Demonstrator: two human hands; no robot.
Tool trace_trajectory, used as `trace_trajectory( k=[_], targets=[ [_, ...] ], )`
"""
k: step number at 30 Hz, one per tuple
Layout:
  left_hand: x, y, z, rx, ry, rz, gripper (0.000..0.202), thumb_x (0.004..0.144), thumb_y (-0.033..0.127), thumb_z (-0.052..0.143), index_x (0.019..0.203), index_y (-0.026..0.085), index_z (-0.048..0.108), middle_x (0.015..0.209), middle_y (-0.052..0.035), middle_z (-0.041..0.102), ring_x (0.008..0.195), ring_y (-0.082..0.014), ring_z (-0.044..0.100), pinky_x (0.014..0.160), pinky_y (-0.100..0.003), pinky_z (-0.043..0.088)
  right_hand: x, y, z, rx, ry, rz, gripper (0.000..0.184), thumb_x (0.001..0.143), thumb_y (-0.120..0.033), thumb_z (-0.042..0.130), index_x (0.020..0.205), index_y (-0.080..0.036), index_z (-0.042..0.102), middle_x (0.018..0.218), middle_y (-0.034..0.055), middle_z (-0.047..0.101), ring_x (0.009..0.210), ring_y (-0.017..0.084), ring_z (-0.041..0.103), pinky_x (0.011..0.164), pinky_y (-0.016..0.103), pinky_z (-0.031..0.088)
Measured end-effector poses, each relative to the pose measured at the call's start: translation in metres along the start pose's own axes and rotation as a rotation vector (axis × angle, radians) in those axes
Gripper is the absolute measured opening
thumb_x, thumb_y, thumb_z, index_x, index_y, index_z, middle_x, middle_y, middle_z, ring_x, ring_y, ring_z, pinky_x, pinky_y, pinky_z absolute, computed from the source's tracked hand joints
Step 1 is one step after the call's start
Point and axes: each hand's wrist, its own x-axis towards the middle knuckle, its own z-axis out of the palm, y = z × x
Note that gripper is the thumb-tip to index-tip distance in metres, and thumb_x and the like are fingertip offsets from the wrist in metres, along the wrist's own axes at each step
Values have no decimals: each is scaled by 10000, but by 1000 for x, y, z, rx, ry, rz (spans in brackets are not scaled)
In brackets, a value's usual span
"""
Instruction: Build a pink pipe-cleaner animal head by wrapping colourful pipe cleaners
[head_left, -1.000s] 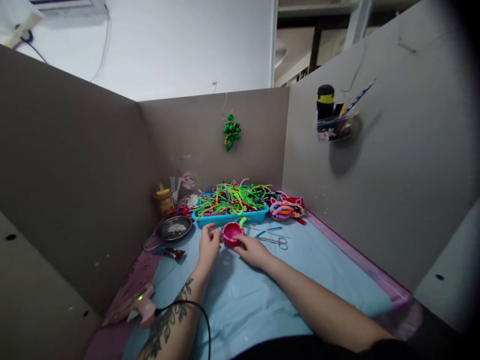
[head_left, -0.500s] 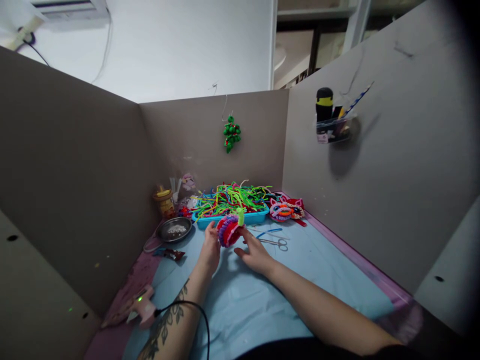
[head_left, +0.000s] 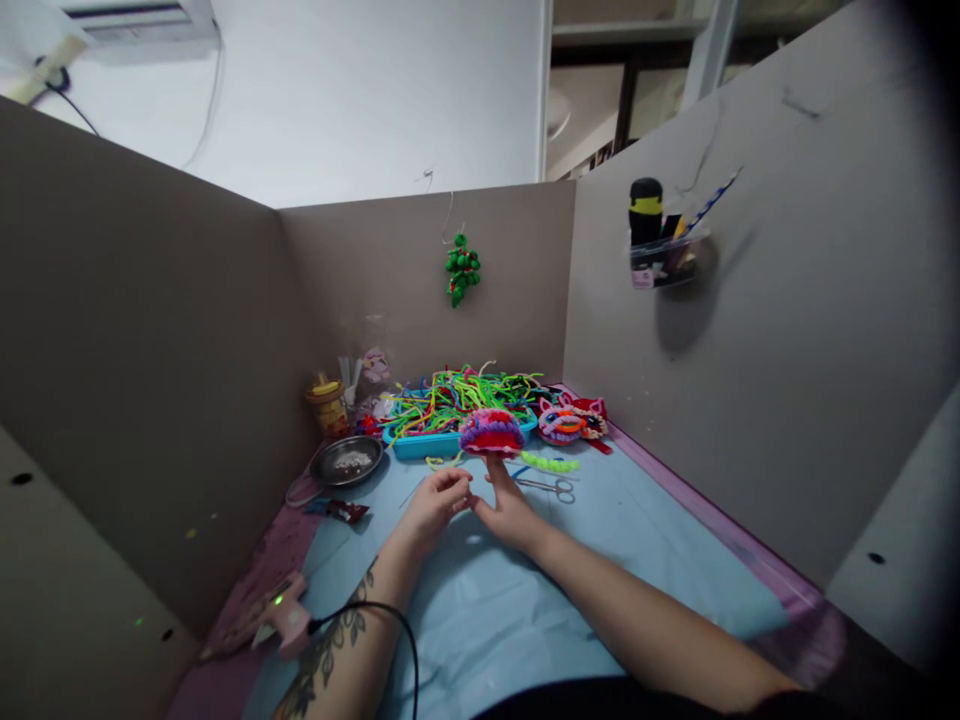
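A fuzzy pipe-cleaner piece (head_left: 493,434), striped red, pink and purple, sits on the raised fingertips of my right hand (head_left: 510,508). From its lower right side sticks out a lime-green fuzzy strip (head_left: 551,463). The right thumb points left, close to the other hand. My left hand (head_left: 439,503) is apart from the piece, fingers curled and pressed together near the right thumb; whether anything small is in them, I cannot make out. Scissors (head_left: 553,489) lie just right of my right hand, beside a blue strip.
Behind the hands stands a blue tray (head_left: 424,447) heaped with pipe cleaners. A metal dish (head_left: 346,462) holds small clear bits. A pink glue gun (head_left: 285,615) lies at left, its black cable crossing my left forearm. More fuzzy pieces (head_left: 574,420) lie right of the tray.
My left hand has let go of the fuzzy piece and drawn its fingers together. The piece has moved right and turned on my right hand, its green strip swinging from upright to sideways.
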Motion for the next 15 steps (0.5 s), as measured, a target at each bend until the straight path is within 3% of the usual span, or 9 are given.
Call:
trace_trajectory(
  k=[3, 8, 11, 13, 15],
  targets=[
    [-3, 6, 3, -114, -32, -10, 318, 667, 273, 747, 910, 100, 637, 870, -78, 649, 685, -91, 581, 630, -189, 445, -2, 1, 1, -26, -30, -11, 791, 837, -328, 508, 1448, -272, 8, 1502, 89, 169, 1356, 287, 220, 1042, 492, 317],
    [-4, 12, 3, -196, 48, 13, 415, 639, 246, 754, 996, 178, 555, 921, -70, 665, 673, -98, 598, 557, -171, 433, -2, 1, -2, -33, -131, -96, 767, 860, -407, 474, 1451, -207, 27, 1504, 128, 148, 1368, 290, 179, 1046, 480, 309],
    [-2, 9, 3, -37, 53, 108, 440, 608, 182, 737, 1013, 187, 564, 810, -24, 654, 592, -83, 562, 514, -169, 403, -2, -2, -4, -23, -173, -169, 752, 851, -440, 484, 1444, -192, 94, 1492, 133, 195, 1359, 283, 212, 1055, 465, 293],
    [2, 5, 3, 135, 128, 177, 277, 624, 214, 699, 883, 160, 616, 656, 0, 614, 523, -92, 526, 481, -190, 390, -2, -6, -5, -8, -232, -218, 755, 830, -453, 509, 1435, -175, 155, 1474, 139, 249, 1345, 288, 249, 1064, 465, 272],
    [7, 3, 3, 295, 237, 247, 191, 625, 243, 673, 795, 160, 646, 645, -26, 627, 601, -158, 574, 541, -254, 448, -4, -10, -6, 23, -296, -258, 752, 807, -457, 536, 1421, -162, 217, 1445, 141, 315, 1323, 292, 301, 1059, 464, 280]
  ],
)
